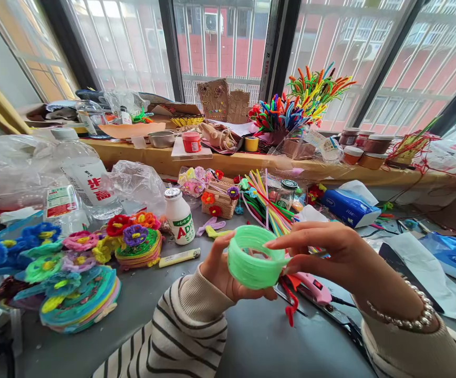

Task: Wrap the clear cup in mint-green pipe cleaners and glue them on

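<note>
A light green ring (254, 265), its wall made of stacked strands like pipe cleaners, is held up over the grey table. My left hand (220, 273) wraps it from the left and below, the thumb along its side. At the right rim, my right hand (322, 254) pinches the ring's wall between thumb and fingers. Behind and below the right hand lies a pink glue gun (312, 287) with a cord. A red pipe cleaner piece (291, 310) rests on the table just under the ring.
Flower-covered pipe-cleaner pieces (80, 299) stand at left. Nearby are a white drink bottle (179, 218), a lighter (179, 258) and a large clear bottle (90, 176). Loose pipe cleaners (269, 202), a small woven basket (222, 197) and a blue tissue pack (348, 205) lie behind the hands.
</note>
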`<state>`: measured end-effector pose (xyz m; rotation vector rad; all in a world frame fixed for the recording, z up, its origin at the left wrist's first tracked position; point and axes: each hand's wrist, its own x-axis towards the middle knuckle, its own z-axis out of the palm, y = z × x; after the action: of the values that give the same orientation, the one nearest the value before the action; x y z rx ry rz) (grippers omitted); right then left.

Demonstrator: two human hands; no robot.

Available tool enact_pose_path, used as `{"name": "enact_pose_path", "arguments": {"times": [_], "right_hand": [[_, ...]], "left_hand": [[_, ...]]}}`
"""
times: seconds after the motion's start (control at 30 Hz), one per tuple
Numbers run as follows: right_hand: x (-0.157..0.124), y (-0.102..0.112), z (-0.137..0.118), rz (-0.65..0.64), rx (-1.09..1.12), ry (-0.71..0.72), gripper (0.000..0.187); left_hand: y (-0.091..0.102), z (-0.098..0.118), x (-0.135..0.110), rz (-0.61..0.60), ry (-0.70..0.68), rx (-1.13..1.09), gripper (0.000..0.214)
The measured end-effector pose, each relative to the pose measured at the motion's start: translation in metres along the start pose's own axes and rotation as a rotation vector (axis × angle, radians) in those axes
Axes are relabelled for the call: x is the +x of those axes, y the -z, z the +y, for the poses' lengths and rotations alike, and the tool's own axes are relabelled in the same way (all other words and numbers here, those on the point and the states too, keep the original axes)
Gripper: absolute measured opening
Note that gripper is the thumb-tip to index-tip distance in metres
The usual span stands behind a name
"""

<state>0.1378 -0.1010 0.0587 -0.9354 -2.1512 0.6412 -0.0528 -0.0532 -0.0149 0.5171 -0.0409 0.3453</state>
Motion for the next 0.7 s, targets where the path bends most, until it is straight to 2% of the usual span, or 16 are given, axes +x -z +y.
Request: {"name": "enact_pose_path", "arguments": {"times": [0.17,0.3,0.43,0.7], "right_hand": [[0.0015,-0.0008,0.0041,0.0,-0.011,-0.013,0.02],[0.0022,-0.0008,0.0055,-0.062,0.059,-0.076,0.027],[0.0017,0.0007,0.0024,-0.142,0.084,-0.132,0.018],[0.0029,0.0045,-0.001,-0.253,0.031,-0.048,0.01]], "left_hand": [[0.0009,0.0,-0.0002,0.029,-0.033,-0.005,0.056],[0.0015,0.0011,-0.0004,0.017,0.038,0.013,0.057],[0.0011,0.0001,0.0004,0.036,0.078,0.066,0.059],[0.0052,-0.0066,-0.0005,0.078,0.11,0.176,0.066]]}}
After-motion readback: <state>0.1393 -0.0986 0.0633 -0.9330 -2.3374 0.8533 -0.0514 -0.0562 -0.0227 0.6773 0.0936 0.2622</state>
